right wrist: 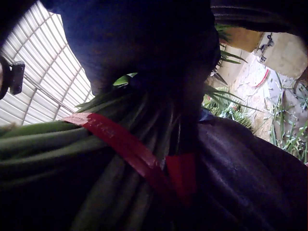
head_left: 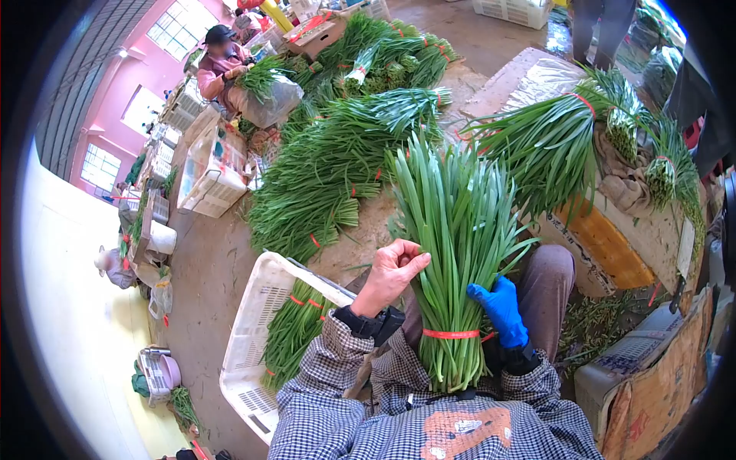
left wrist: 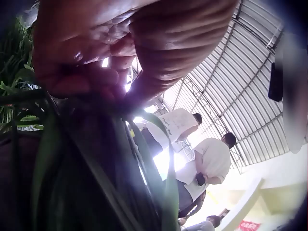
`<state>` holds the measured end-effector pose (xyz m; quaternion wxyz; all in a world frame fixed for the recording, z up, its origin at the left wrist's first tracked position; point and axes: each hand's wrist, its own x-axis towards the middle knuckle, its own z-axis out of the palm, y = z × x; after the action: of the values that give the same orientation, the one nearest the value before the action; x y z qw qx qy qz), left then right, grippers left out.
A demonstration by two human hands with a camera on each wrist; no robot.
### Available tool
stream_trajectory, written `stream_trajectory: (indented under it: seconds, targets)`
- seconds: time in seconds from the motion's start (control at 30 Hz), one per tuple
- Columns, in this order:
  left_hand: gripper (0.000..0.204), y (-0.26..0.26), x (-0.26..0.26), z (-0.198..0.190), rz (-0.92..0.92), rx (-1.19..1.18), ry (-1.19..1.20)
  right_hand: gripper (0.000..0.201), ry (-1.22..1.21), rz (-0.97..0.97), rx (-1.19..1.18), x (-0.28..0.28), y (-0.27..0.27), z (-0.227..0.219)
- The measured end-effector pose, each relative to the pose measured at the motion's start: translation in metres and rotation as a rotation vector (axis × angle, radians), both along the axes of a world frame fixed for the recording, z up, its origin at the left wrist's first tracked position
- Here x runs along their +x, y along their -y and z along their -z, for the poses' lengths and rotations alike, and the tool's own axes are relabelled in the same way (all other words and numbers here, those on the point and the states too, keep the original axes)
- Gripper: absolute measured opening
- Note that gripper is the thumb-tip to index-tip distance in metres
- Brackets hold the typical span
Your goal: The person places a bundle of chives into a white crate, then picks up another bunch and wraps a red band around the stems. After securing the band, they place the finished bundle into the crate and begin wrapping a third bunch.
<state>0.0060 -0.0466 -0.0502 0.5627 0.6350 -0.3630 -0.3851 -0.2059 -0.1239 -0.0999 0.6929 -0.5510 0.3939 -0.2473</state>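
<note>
An upright bundle of garlic chives (head_left: 460, 222), with long flat green leaves, stands at the person's lap. A red tape (head_left: 451, 334) circles its stems near the bottom; in the right wrist view the tape (right wrist: 122, 144) crosses the stems with a loose end. The bare left hand (head_left: 391, 274) pinches a chive leaf at the bundle's left edge between thumb and curled fingers. Close up in the left wrist view, the left hand's fingertips (left wrist: 113, 86) meet over the leaves. On the other side, the blue-gloved right hand (head_left: 502, 308) grips the bundle just above the tape, its fingers partly hidden.
Left of the lap stands a white crate (head_left: 249, 330) with taped bundles (head_left: 295, 330). A large pile of chives (head_left: 322, 176) lies ahead. More bundles (head_left: 544, 146) rest on a bench at right, near a knife (head_left: 684, 253). Another person (head_left: 222, 65) sits at far left.
</note>
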Motion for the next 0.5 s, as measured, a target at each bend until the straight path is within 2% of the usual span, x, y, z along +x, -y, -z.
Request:
stream_trajectory:
  seconds: [0.13,0.2,0.3,0.37,0.43,0.5]
  targets:
    - [0.010,-0.006,0.001,-0.005,0.016,0.015,0.048,0.037,0.021,0.002,0.006,0.000,0.000,0.005]
    - [0.011,-0.007,-0.002,-0.007,-0.021,-0.004,0.155,0.037,0.014,0.004,-0.002,0.000,0.000,0.004]
    - [0.012,-0.016,-0.005,-0.020,-0.058,0.027,0.137,0.037,0.004,0.004,-0.014,0.000,0.001,0.005]
    - [0.010,-0.019,-0.010,-0.023,-0.082,-0.002,0.135,0.037,0.003,0.000,-0.018,-0.001,0.001,0.006]
    - [0.007,-0.021,-0.017,-0.035,-0.111,-0.098,0.319,0.037,0.023,0.005,0.017,-0.001,0.001,0.006]
    - [0.006,-0.019,-0.024,-0.041,-0.093,-0.143,0.326,0.037,0.020,0.003,0.005,-0.001,0.001,0.008]
